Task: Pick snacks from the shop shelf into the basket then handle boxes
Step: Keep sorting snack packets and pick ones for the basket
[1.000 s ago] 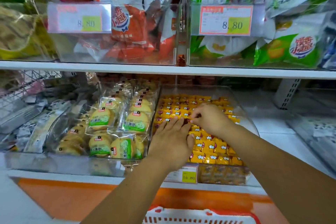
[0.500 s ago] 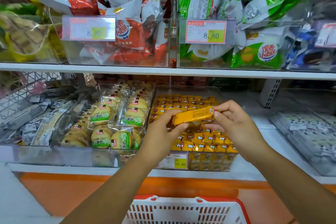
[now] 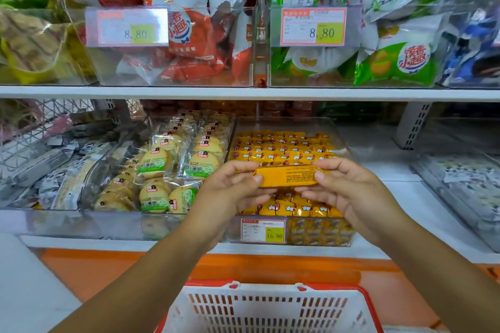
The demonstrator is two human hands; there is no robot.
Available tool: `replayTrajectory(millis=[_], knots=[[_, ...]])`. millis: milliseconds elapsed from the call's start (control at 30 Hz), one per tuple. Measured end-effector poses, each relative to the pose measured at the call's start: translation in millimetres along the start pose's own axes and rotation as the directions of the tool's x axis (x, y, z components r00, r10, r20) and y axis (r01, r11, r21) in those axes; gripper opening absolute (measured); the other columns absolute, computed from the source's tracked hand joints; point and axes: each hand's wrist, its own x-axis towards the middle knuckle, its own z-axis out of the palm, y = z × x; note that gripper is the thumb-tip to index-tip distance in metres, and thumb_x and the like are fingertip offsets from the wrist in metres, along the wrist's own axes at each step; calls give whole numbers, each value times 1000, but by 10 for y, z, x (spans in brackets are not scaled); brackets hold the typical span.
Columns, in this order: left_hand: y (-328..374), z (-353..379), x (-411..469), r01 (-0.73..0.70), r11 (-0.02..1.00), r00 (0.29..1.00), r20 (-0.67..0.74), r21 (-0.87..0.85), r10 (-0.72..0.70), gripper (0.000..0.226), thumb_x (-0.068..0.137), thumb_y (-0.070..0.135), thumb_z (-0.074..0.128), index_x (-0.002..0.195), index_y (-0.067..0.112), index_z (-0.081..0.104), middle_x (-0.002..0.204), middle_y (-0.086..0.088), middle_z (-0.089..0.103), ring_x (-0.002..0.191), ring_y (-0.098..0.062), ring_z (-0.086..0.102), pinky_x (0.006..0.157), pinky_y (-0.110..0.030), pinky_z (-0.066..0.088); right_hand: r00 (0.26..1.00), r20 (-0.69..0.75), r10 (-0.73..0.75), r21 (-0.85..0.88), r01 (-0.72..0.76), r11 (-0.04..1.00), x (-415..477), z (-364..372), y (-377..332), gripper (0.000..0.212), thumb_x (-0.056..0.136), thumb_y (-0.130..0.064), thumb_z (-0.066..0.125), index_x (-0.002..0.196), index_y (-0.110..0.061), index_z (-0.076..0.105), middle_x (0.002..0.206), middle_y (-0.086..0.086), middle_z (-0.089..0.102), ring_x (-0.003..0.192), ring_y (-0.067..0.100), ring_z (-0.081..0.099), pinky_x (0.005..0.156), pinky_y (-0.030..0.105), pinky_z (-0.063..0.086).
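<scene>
Shop shelf (image 3: 243,93) carries clear bins; red and white basket (image 3: 270,311) sits low, in front of the person. Clear bin (image 3: 319,232) of yellow packets lies just behind the hands. Left hand (image 3: 230,192) pinches the left end of the orange snack pack (image 3: 286,176), right hand (image 3: 349,192) pinches the right end. Pack is level in the air above the bin, not yet over the basket. Likely light, slick crinkly wrap, contents probably crushable; grip the ends or flat middle, gently
</scene>
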Motion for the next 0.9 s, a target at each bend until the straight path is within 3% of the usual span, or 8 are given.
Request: replayTrajectory(millis=[200,433,533,633,733,800,833,900], knots=[[-80,-59,103,46,999,998,41,-10,-45,30,97,6,51,125,4,60,112,-17,73,100,-33,72,77,-28,60,999,-6,49,39,-49,998,91,-98,80,50,68,-20,72,112,1,61,109,22,72,93,38,73,73,30,61],[-82,-109,164,73,997,991,114,16,-74,39,91,-2,56,123,19,62,116,-1,73,106,-26,71,85,-28,59,995,57,79,72,-83,994,134,-193,77,43,80,-2,59,123,-3,57,113,22,71,102,35,71,81,31,60],[-127,-72,179,12,992,1000,8,127,-13,25,96,6,55,115,19,66,105,-5,76,99,-23,73,81,-29,60,997,-69,20,-34,-22,999,139,-170,70,30,74,-13,66,103,-6,61,96,20,73,89,34,74,70,28,61],[-154,-38,190,-46,976,997,-43,211,57,17,99,16,56,97,15,72,104,-1,75,102,-21,72,86,-30,57,990,-137,-44,-123,27,992,152,-162,71,15,72,-22,70,78,-11,62,96,20,72,91,29,74,83,36,59],[-133,23,182,-93,971,992,-68,221,110,21,100,15,54,81,15,63,79,13,70,97,-21,73,82,-23,55,988,-143,-57,-110,41,993,136,-133,57,19,74,-22,68,77,-7,57,107,26,69,95,28,73,92,41,56],[-117,55,166,-112,973,988,-81,203,130,11,100,16,53,90,14,57,70,13,67,88,-22,75,79,-27,55,987,-142,-74,-108,58,992,119,-113,46,19,76,-20,67,83,-7,55,102,21,72,90,30,74,90,42,57],[-109,59,159,-124,975,986,-88,186,142,1,100,15,54,98,14,54,76,8,71,86,-24,75,79,-32,56,985,-147,-95,-115,78,990,111,-102,38,18,79,-16,67,89,-8,54,100,18,73,88,32,74,85,40,59],[-70,77,139,-153,977,982,-90,151,167,14,98,13,55,110,18,49,93,-4,75,87,-27,75,73,-36,60,977,-156,-147,-131,127,983,91,-79,28,18,85,-7,65,96,-9,52,97,13,74,82,37,74,73,36,62]])
